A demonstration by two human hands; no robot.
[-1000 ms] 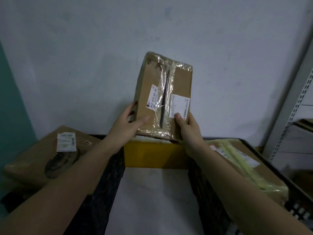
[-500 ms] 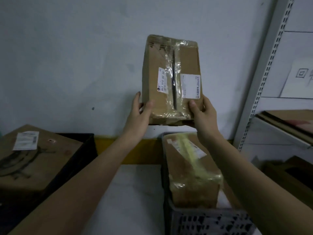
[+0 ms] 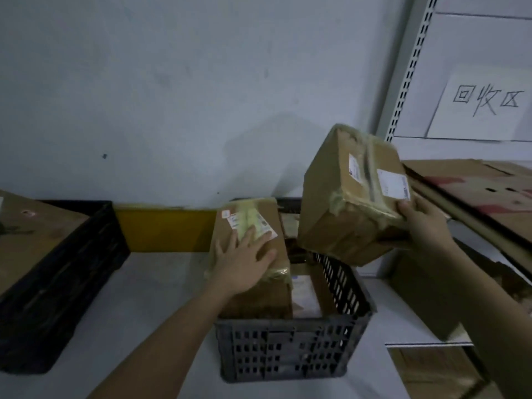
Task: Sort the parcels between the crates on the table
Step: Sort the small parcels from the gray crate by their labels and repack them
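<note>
My right hand (image 3: 424, 226) grips a taped cardboard parcel (image 3: 348, 197) with white labels, tilted in the air above the right side of the dark grey crate (image 3: 288, 349). Flat on top of a second parcel (image 3: 253, 226), which has yellow tape and stands in the crate's left half, lies my left hand (image 3: 243, 263) with fingers spread. Lower in the crate a smaller labelled parcel (image 3: 305, 295) shows. At the left stands a black crate (image 3: 72, 263) holding a large cardboard box (image 3: 31, 237).
A metal shelf upright (image 3: 403, 70) rises at the right, with flattened cardboard (image 3: 475, 191) on the shelf and a handwritten paper sign (image 3: 486, 105) above. A yellow strip (image 3: 167, 228) runs along the wall behind the white table (image 3: 149, 298). More boxes sit under the shelf.
My left hand let go of the held parcel and came down onto the yellow-taped parcel in the crate. My right hand alone lowered the parcel to the right and tilted it.
</note>
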